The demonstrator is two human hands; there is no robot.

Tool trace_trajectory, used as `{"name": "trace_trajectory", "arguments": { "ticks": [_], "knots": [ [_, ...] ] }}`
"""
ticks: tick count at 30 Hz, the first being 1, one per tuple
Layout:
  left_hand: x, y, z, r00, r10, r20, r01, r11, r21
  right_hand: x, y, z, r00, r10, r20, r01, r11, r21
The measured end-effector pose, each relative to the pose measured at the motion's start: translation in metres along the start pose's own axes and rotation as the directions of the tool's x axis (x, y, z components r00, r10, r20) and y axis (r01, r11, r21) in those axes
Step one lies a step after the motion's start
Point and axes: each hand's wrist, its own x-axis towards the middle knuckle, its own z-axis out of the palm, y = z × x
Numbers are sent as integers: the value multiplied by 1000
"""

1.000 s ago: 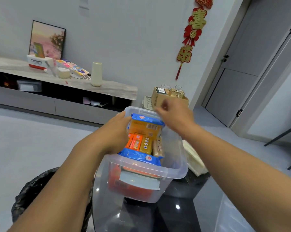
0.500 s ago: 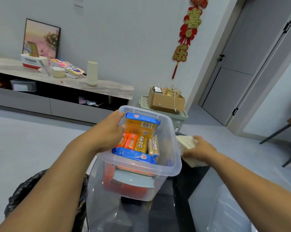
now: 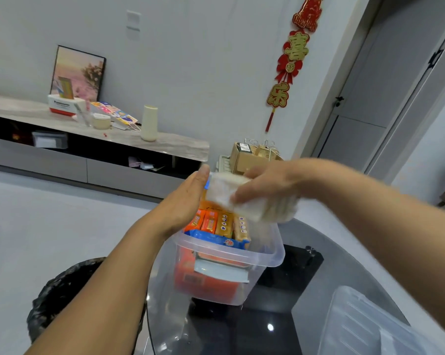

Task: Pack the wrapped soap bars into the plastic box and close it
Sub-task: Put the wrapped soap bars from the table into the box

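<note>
Nearest, at the lower right corner, a clear ribbed lid (image 3: 369, 324) lies on the dark glass table (image 3: 305, 298), well apart from both hands. Off the table's left edge sits a black bag-lined bin (image 3: 62, 293). Farther in, the clear plastic box (image 3: 226, 254) stands open on the glass, with wrapped soap bars (image 3: 216, 222) in orange and gold packs standing in a row inside, and a blue-edged pack lying along the near rim below them.

The left hand (image 3: 185, 201) rests at the box's left rim, fingers straight and together, palm turned toward the soaps; it grips nothing that can be seen. The right hand (image 3: 270, 185) hovers over the box's far right side, its fingers curled around a pale, white-wrapped bundle (image 3: 244, 201) that is blurred, possibly several soap bars in clear film. The bundle lies just beside the left fingertips and above the standing bars.

Beyond the hands, a cardboard box (image 3: 244, 160) sits on the floor near the wall.
</note>
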Motion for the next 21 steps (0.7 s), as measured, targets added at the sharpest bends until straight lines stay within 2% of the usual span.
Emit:
{"name": "trace_trajectory", "arguments": {
  "ticks": [3, 6, 10, 13, 15, 18, 21],
  "knots": [
    [2, -2, -3, 1000, 2, 31, -2, 1000, -19, 26, -17, 36, 996, 79, -45, -83, 992, -97],
    [3, -3, -2, 999, 31, 25, -32, 999, 30, 47, -30, 68, 979, 148, -140, -152, 988, -18],
    [9, -12, 0, 993, 103, 64, -106, 993, 45, 48, -42, 86, 998, 14, -62, -8, 996, 87],
    [16, -22, -4, 994, 90, 63, -96, 989, 108, 43, -29, 71, 971, -41, -235, 93, 972, 215],
    [20, -25, -1, 994, 96, 56, -103, 986, 131, 40, -5, 56, 923, -67, -379, 183, 943, 278],
    [25, -26, 7, 990, 129, 53, -136, 976, 168, 32, 34, 36, 782, -5, -623, 254, 916, 311],
    [36, -27, 19, 980, 182, 75, -195, 955, 224, 18, 78, 30, 722, 128, -680, 199, 903, 382]
  ]
}}
